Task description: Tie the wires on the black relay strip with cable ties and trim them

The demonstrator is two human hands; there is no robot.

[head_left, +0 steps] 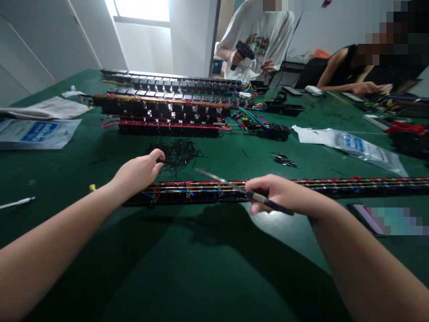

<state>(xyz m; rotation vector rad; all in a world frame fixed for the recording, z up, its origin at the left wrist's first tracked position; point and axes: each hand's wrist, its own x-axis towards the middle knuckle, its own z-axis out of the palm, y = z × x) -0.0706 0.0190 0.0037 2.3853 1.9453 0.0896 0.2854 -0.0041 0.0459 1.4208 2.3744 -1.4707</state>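
Note:
My left hand (140, 172) is at the left edge of a loose pile of thin black strips (182, 152). Its thumb and index finger are curled together, and whatever lies between them is too small to make out. In my right hand (268, 192) is a slim tool (231, 182) with a long pale metal end and a dark handle, pointing left. Under both hands runs a long black strip assembly (204, 192) with brass-coloured rails and red and blue wires. The tool's metal end crosses over it; I cannot tell whether it touches.
Several black wired assemblies (161, 107) lie across the back. A small bundle of black pieces (284, 160) is right of the pile. Plastic bags (40, 134) lie at both sides, and a phone (372, 219) at right. One person across holds a power drill (244, 50); another sits at right.

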